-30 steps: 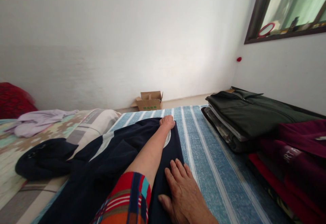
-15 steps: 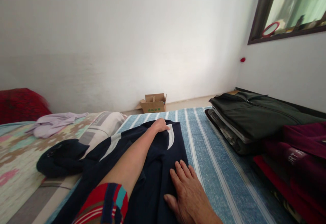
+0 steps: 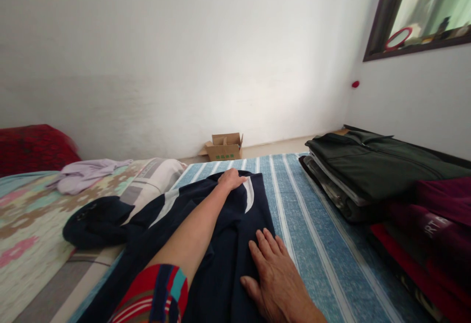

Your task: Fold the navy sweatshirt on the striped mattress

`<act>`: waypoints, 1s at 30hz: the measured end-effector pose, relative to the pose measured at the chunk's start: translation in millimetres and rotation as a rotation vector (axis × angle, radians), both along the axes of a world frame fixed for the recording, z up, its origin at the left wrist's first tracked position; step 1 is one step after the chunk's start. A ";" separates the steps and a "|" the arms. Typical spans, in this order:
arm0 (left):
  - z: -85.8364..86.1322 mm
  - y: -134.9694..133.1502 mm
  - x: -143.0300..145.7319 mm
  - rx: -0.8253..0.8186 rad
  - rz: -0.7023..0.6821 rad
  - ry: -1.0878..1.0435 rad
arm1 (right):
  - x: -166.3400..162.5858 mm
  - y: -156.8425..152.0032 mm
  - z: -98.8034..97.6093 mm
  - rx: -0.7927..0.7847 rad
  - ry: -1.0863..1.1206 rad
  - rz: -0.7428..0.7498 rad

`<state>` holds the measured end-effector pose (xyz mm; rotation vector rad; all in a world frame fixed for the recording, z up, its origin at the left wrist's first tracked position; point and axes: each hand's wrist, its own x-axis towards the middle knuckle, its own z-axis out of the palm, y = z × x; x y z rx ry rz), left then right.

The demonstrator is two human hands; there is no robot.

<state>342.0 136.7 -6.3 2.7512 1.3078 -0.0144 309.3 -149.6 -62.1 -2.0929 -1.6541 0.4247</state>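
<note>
A navy blue garment point(image 3: 224, 244) with white curved panels is spread over a bed, its right side folded to a straight edge. My left hand point(image 3: 231, 180) reaches across to its far end. Its fingers are curled down into the cloth beside a white panel, the thumb pointing right; the fingertips are partly hidden. Nearer to me, my right hand point(image 3: 270, 269) lies flat on the garment's right edge, fingers stretched out and slightly spread. One bunched dark part of the cloth point(image 3: 95, 222) trails out to the left over the bedding.
On the right stand folded clothes: a dark green jacket point(image 3: 375, 166) on top of one pile, with maroon cloth point(image 3: 445, 200) beside it. A blue striped sheet point(image 3: 312, 225) covers the bed. Lilac cloth point(image 3: 83, 176) and flowered bedding point(image 3: 25, 225) lie left; a cardboard box point(image 3: 224, 151) sits beyond.
The camera view has turned slightly, so everything sits a little further right. Both hands keep their places on the garment, with no clear change in the cloth.
</note>
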 end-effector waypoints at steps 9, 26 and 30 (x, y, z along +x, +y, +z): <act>25.0 7.9 -36.9 -0.244 -0.166 0.087 | -4.1 -2.9 -7.1 0.141 -0.127 -0.030; 26.0 -19.4 -32.3 0.035 -0.076 0.229 | -8.7 -2.7 -24.7 0.446 -0.288 -0.023; 14.4 -51.0 -13.5 0.108 -0.253 0.134 | -9.3 -2.8 -23.5 0.428 -0.285 -0.021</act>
